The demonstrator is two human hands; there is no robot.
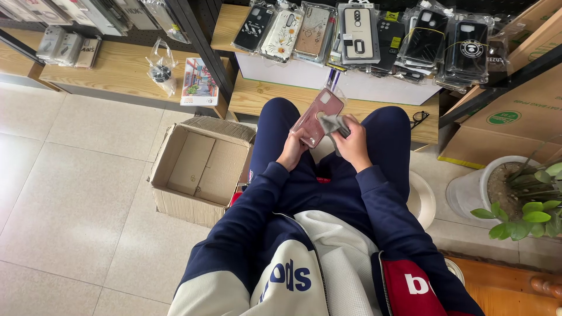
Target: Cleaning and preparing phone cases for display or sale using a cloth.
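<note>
Pink phone case [316, 114] is gripped by the left hand [291, 153] while the right hand [353, 143], clamping a grey cloth [335, 123], seems to be wiping it.

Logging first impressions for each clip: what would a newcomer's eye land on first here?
At centre, the left hand holds up a pink phone case while the right hand presses a grey cloth against it, above the seated person's knees. Behind, a row of bagged phone cases hangs along the wooden shelf. An open cardboard box sits on the tiled floor at left, and a potted plant stands at right.
</note>
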